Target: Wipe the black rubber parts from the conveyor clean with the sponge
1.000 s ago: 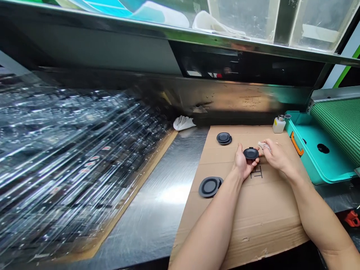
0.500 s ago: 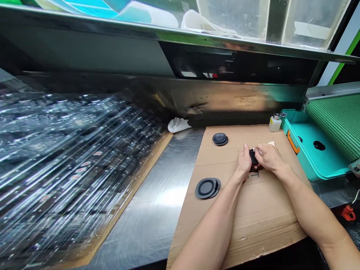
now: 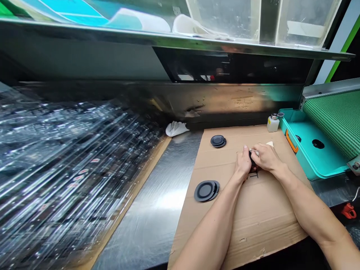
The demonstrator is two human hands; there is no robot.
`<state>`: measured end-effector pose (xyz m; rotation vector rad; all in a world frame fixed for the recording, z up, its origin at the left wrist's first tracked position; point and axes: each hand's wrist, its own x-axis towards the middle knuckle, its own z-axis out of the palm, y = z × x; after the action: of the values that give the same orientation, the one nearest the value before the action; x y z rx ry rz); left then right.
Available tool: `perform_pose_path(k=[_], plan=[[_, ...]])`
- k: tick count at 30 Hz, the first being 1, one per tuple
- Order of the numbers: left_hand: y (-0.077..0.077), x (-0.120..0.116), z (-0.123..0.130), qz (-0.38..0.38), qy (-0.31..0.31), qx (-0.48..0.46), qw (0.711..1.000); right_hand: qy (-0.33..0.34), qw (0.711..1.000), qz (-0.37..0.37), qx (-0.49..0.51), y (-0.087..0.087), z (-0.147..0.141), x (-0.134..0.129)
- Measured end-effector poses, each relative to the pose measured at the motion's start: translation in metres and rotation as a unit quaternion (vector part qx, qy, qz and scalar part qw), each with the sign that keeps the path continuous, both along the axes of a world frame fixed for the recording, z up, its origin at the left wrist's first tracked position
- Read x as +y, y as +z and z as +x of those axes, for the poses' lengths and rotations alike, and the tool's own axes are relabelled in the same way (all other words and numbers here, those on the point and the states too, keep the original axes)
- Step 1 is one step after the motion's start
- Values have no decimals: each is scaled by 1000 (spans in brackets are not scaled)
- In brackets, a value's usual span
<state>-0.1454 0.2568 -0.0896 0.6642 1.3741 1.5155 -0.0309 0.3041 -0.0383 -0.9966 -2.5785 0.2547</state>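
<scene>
Both hands meet above the cardboard sheet (image 3: pixel 253 210). My left hand (image 3: pixel 243 160) is closed around a small black part (image 3: pixel 252 160), mostly hidden between the hands. My right hand (image 3: pixel 266 156) pinches a thin white swab (image 3: pixel 254 150) whose tip is at the black part's upper edge. A white scrap (image 3: pixel 270 144) shows just behind the right hand; whether it touches the hand I cannot tell. To the left lie two small stacks of dark round discs, a far stack (image 3: pixel 218 140) and a near stack (image 3: pixel 205 190).
Plastic-wrapped black parts (image 3: pixel 78 172) fill the left side. A crumpled white glove or cloth (image 3: pixel 176 128) lies behind the steel table (image 3: pixel 152 210). At right are a dispenser bottle (image 3: pixel 272 123), a teal bin (image 3: pixel 323 165) with black pieces, and a green conveyor belt (image 3: pixel 334 112).
The view has shifted slightly. Both hands stay together at the black part, which has turned a little and shows less. The disc stacks stay where they were on the cardboard.
</scene>
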Motion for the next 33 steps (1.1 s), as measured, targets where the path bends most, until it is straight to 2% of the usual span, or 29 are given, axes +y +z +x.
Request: perform_pose_path(k=[4,9,12,14,17,19,21,23,26,27,31,33], plan=[[0,-1,1,3,14,21,1000,-27,1000,0,-5,-1,-2,-3],[-1,-1,2,5,13,31,999,-14,1000,-7,-5,0,-5,-4],[3,-1,3,-2,12,24,1000,-43,999,-22,-14,-2,0,2],[7,-1,2,9,17,-27,999,-70,997,-28,5,-2,6,7],[11,-2,-5,44,12,-157,987,-93,990,-10,108,-1,10,11],[13,-2,-9,65,-11,-230,971,-71,982,-9,174,-1,8,9],[14,-2,-10,86,-19,-284,955,-36,980,-23,193,-4,1,4],[14,-1,-6,105,-11,-319,942,-39,984,-29,173,-10,-8,-4],[15,1,0,118,-2,-337,934,-93,987,-13,131,-22,-20,-14],[15,1,1,115,-4,-338,934,-91,989,-11,119,-25,-22,-17],[15,0,-2,86,-22,-352,932,9,998,-3,66,-28,-24,-19],[15,0,-4,85,-21,-356,930,-16,998,16,54,-26,-23,-16]])
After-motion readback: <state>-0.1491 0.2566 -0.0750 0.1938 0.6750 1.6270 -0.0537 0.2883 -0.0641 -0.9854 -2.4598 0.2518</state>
